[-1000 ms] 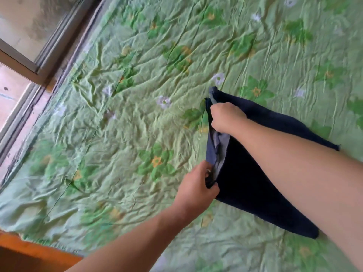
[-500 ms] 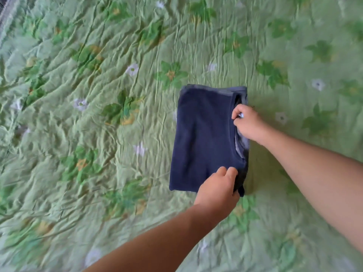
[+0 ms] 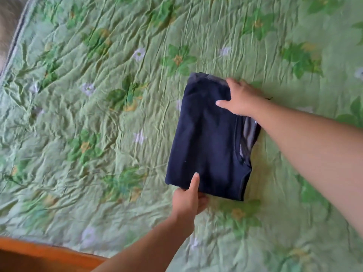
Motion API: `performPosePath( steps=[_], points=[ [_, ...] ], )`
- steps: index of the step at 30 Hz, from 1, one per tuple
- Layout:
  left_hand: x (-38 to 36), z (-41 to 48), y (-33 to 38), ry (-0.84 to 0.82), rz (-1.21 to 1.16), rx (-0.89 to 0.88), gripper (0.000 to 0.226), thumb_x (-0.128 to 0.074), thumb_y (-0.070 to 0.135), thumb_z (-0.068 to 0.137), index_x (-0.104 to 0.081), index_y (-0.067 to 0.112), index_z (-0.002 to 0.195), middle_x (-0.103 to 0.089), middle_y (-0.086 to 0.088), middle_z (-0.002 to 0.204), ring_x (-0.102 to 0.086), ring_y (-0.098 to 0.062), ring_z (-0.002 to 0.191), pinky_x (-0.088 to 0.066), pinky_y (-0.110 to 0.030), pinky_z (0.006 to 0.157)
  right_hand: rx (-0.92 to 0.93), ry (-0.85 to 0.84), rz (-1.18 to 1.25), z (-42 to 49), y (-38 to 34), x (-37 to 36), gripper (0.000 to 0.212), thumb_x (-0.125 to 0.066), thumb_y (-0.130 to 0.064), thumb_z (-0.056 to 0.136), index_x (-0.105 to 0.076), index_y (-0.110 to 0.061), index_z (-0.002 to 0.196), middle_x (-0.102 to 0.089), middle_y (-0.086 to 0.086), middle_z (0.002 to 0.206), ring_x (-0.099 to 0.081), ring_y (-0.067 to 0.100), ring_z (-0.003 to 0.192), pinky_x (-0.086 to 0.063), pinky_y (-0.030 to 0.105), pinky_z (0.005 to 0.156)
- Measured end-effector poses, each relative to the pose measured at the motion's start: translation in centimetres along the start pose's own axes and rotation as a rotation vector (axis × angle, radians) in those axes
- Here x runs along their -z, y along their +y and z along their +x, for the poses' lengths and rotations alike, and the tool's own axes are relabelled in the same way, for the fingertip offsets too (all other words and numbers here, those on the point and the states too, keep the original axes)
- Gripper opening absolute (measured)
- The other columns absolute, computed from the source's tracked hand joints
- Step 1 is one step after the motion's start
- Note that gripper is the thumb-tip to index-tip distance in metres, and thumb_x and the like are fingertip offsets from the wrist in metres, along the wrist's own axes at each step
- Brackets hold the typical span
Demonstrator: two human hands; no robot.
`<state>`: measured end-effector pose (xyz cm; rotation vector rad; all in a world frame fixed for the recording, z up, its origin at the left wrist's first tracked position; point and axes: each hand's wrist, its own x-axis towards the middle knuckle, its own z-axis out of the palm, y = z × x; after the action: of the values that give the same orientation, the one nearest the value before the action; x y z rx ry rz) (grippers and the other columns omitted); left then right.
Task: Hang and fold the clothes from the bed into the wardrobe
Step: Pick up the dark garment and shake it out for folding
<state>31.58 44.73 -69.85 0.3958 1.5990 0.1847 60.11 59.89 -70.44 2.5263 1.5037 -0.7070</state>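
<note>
Here, a folded navy garment (image 3: 208,138) lies flat on a bed, slightly right of the middle of the scene, its long sides running from near to far. The fold forms a neat rectangle. A strip of grey lining (image 3: 248,134) shows along its right edge, and a paler grey band marks its far edge.

The person's left hand (image 3: 188,201) pinches the garment's near edge close to the left corner. The thumb (image 3: 194,181) lies straight on top of the cloth and the fingers are curled beneath it.

The right hand (image 3: 239,99) rests palm down on the far right corner. Its thumb (image 3: 221,104) is stretched out leftward across the navy cloth, and its fingers reach along the far edge without curling round it. The two hands are well apart, at opposite ends of the fold. Both bare forearms enter from the near side, the right one crossing in from the right of the scene.

Under the garment spreads a crumpled green sheet (image 3: 98,134) printed with darker green leaves and small white and orange flowers. It covers nearly the whole scene.

An orange-brown wooden bed frame (image 3: 39,256) shows at the near left corner, just beyond the sheet's near edge. At the far left, past the sheet's edge, is a blurred grey-brown surface (image 3: 7,26) too indistinct to identify.
</note>
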Motion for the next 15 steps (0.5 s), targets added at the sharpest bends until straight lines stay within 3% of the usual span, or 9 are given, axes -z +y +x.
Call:
performPosePath(
  steps=[2, 4, 7, 10, 13, 15],
  points=[
    [-0.5, 0.3, 0.2, 0.032, -0.102, 0.028, 0.036, -0.074, 0.042, 0.088, -0.070, 0.008, 0.100, -0.073, -0.006, 0.075, -0.067, -0.016, 0.058, -0.058, -0.029, 0.062, -0.030, 0.020, 0.064, 1.2, -0.8, 0.6, 0.075, -0.061, -0.064, 0.087, -0.041, -0.014, 0.140, -0.051, 0.022, 0.139, -0.054, 0.041, 0.122, -0.046, 0.048, 0.097],
    [-1.1, 0.0, 0.2, 0.034, -0.209, 0.029, 0.029, -0.076, 0.031, 0.087, -0.067, 0.011, 0.106, -0.069, -0.001, 0.072, -0.062, -0.013, 0.056, -0.058, -0.031, 0.066, -0.063, -0.028, 0.164, 1.9, -1.0, 1.6, 0.058, -0.071, -0.053, 0.085, -0.055, -0.010, 0.120, -0.062, 0.018, 0.122, -0.060, 0.035, 0.101, -0.045, 0.037, 0.079],
    [-1.1, -1.1, 1.2, -0.019, -0.309, -0.010, 0.021, -0.070, 0.018, 0.090, -0.064, 0.015, 0.110, -0.072, -0.004, 0.095, -0.066, -0.021, 0.083, -0.061, -0.040, 0.071, -0.172, -0.217, 0.397, 1.3, -0.1, 2.9, 0.049, -0.079, -0.038, 0.076, -0.060, -0.010, 0.111, -0.065, 0.013, 0.108, -0.063, 0.029, 0.088, -0.047, 0.033, 0.068],
    [0.6, -2.0, 4.6, -0.046, -0.296, -0.178, 0.022, -0.059, 0.011, 0.094, -0.062, 0.022, 0.112, -0.072, -0.003, 0.108, -0.068, -0.023, 0.098, -0.061, -0.048, 0.071, -0.257, -0.315, 0.658, -1.0, 1.3, 3.6, 0.040, -0.075, -0.029, 0.075, -0.059, -0.013, 0.108, -0.068, 0.013, 0.100, -0.070, 0.032, 0.085, -0.058, 0.038, 0.072],
    [4.0, -2.2, 10.4, -0.064, -0.070, -0.472, 0.027, -0.051, 0.011, 0.095, -0.062, 0.035, 0.101, -0.072, 0.004, 0.100, -0.072, -0.017, 0.086, -0.060, -0.043, 0.064, -0.333, -0.232, 0.925, -4.6, 2.9, 3.5, 0.036, -0.073, -0.023, 0.078, -0.058, -0.015, 0.109, -0.068, 0.011, 0.104, -0.069, 0.029, 0.090, -0.057, 0.038, 0.074],
    [6.5, -1.1, 14.2, -0.042, 0.124, -0.590, 0.027, -0.049, 0.014, 0.098, -0.058, 0.040, 0.099, -0.069, -0.001, 0.099, -0.069, -0.020, 0.078, -0.057, -0.039, 0.058, -0.403, -0.144, 1.117, -7.3, 3.7, 2.3, 0.037, -0.073, -0.022, 0.077, -0.059, -0.016, 0.112, -0.072, 0.011, 0.103, -0.073, 0.029, 0.085, -0.059, 0.040, 0.075]
  ],
)
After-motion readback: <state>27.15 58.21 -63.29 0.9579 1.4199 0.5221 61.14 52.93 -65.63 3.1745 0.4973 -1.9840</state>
